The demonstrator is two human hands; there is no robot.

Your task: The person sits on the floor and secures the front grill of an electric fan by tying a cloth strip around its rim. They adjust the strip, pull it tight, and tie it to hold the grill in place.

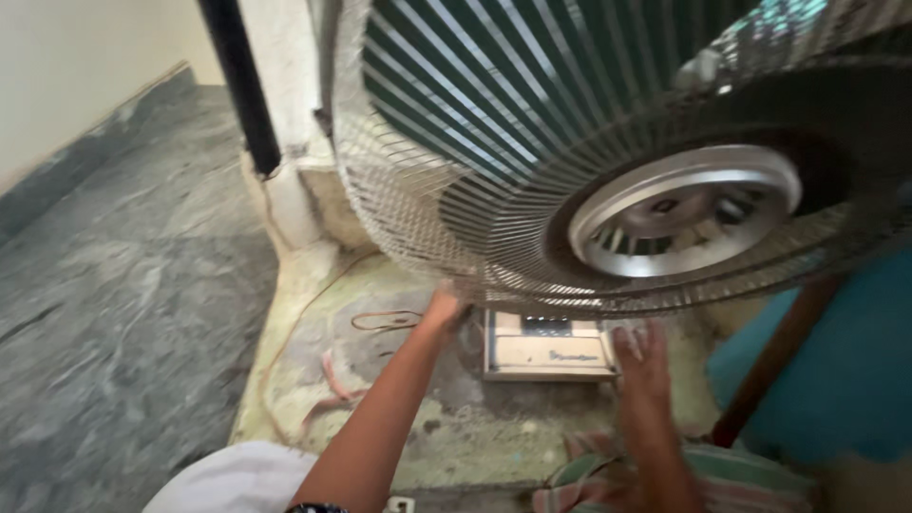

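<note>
**Two hands at the base of a caged fan**

A large fan filled the upper right of the head view, its wire guard tilted toward the camera and its round silver hub showing through the ribs. Dark green blades lay behind the grille. The guard's lower rim hung just above a pale rectangular base box that rested on a stained, yellowish patch of floor.

The left hand reached up on a bare forearm and met the lower rim of the guard; its fingers were tucked under the wire, so whether they were closed on it could not be told. The right hand hovered open, fingers spread and blurred, just beside the right end of the base box and under the guard's rim.

A thin orange cord looped on the floor to the left of the box. A dark vertical pipe ran down the pale wall behind. Grey marbled flooring stretched off to the left, and teal fabric sat at the right edge.
</note>
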